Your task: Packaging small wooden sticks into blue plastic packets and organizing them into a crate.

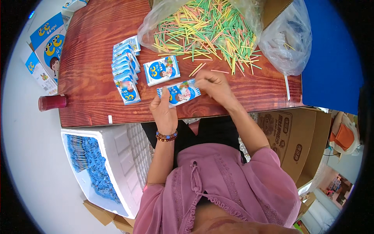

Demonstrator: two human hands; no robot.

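Observation:
My left hand (164, 113) pinches the left end of a flat blue-and-white candy packet (180, 93), thumb on top, just above the table's near edge. At the packet's right end, my right hand (214, 86) is closed, its curled fingertips against the packet's upper corner; what they pinch is hidden. Just beyond lies a second, similar packet (162, 71), flat on the table. To the left, several more packets overlap in a row (125, 70). Past my right hand spreads a big heap of thin yellow, green and pink candy sticks (210, 31), with a few loose sticks near my knuckles.
A clear plastic bag (150, 31) surrounds the heap, and another bulges at right (286, 46). At the table's left edge sits a red-capped jar (53, 102). Below left, a white foam box (117, 171) holds many blue packets. A cardboard box (286, 140) stands below right.

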